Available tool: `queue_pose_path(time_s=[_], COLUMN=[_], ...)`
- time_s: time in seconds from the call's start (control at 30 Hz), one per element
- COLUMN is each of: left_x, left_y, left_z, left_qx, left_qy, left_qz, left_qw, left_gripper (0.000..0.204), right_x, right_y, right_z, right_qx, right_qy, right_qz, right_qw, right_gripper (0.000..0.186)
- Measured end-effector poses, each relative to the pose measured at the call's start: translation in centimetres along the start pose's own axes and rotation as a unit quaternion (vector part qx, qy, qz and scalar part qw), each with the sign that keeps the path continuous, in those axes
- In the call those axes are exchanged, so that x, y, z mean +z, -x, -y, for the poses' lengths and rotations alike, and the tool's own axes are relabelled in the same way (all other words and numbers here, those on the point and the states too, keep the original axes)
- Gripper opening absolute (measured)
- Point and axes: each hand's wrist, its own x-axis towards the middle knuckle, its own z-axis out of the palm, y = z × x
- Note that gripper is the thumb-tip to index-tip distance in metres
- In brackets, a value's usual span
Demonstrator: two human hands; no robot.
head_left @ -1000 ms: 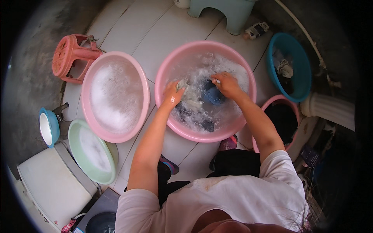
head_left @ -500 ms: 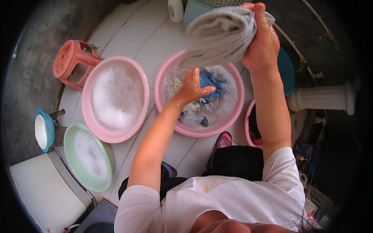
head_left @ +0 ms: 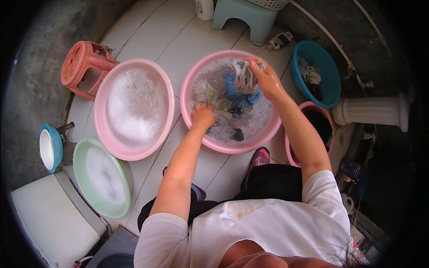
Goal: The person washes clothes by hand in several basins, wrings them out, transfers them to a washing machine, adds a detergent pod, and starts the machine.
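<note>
In the large pink basin [head_left: 231, 146] of soapy water, my right hand [head_left: 266, 78] grips a wet grey cloth [head_left: 245, 78] at the back right, just above the water. My left hand [head_left: 203, 115] is at the basin's left side, fingers curled on a pale cloth [head_left: 218, 105] in the suds. Between and around my hands lie a blue cloth [head_left: 231, 85] and small dark pieces of cloth [head_left: 237, 134], partly underwater.
Left: a foamy pink basin [head_left: 165, 105], green basin [head_left: 125, 178], red stool [head_left: 80, 69] and small blue bowl [head_left: 56, 147]. Right: teal basin with cloths [head_left: 330, 80], pink basin with dark contents [head_left: 304, 107], white column [head_left: 371, 111]. Behind: pale stool [head_left: 241, 18] and bottles [head_left: 204, 8].
My right hand and the grey cloth, raised high half a second ago, are down at the basin again. My left hand has moved down and left from mid-basin, its fingers now curled.
</note>
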Motion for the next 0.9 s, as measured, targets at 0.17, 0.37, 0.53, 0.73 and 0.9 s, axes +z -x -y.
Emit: queue_pose_path(time_s=[0.17, 0.37, 0.53, 0.73, 0.9], left_x=[-1.6, -8.7, -14.1, -16.9, -15.0], left_y=[-1.1, 0.7, 2.0, 2.7, 1.6], left_z=[2.1, 1.4, 0.1, -2.0, -4.1], left_qx=[0.036, 0.030, 0.121, 0.210, 0.135], left_qy=[0.256, 0.714, 0.838, 0.872, 0.853], left_qz=[0.034, 0.068, 0.021, 0.033, 0.046], left_qw=[0.966, 0.696, 0.532, 0.442, 0.502], left_gripper=[0.021, 0.014, 0.016, 0.022, 0.014], right_x=[-1.1, -2.6, -2.5, -0.5, 2.6], right_y=[0.6, 0.5, -0.3, 0.1, 0.9], right_z=[-4.8, -5.5, -3.7, -1.2, -0.3], right_qx=[0.169, 0.178, 0.208, 0.176, 0.042], right_qy=[0.179, 0.009, -0.204, -0.343, -0.058], right_qz=[0.053, 0.051, 0.056, 0.099, 0.162], right_qw=[0.968, 0.983, 0.955, 0.917, 0.984], right_gripper=[0.042, 0.046, 0.051, 0.054, 0.051])
